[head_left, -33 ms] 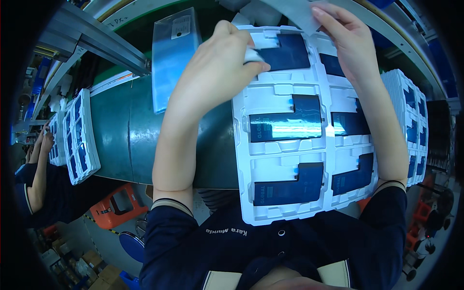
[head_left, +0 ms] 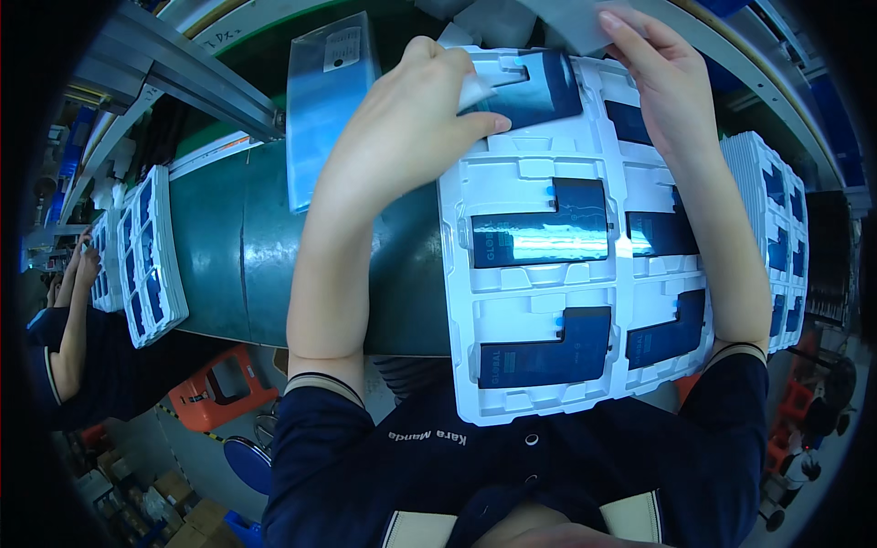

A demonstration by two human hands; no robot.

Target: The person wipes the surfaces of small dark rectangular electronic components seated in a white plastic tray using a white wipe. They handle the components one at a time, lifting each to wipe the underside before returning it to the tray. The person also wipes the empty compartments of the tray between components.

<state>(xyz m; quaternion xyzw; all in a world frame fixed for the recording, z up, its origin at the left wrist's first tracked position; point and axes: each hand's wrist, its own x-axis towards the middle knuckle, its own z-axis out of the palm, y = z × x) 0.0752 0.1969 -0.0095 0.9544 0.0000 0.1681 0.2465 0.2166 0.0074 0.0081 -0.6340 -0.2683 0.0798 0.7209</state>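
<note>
My left hand (head_left: 416, 110) pinches a small white scrap (head_left: 473, 91) between thumb and fingers; thumb tip at the near-left edge of a dark L-shaped piece (head_left: 548, 96). Can't tell if the fingers grip the piece too. It sits skewed at the far-left pocket of the white tray (head_left: 464, 347). Right hand (head_left: 671, 78) pinches a translucent sheet (head_left: 580, 26) by its edge, around the tray's far rim.

Doing this well, I'd say: light thumb, edges only, piece squared to the pocket walls, sheet off the glossy face.

Edges: raised ribs around each pocket could snag a corner; near rim reaches past the bench edge toward my shirt. Right tray stack (head_left: 738, 160) crowds my right forearm. More room left: green bench (head_left: 210, 237) runs between blue packet (head_left: 320, 146) and left tray stack (head_left: 174, 242).
</note>
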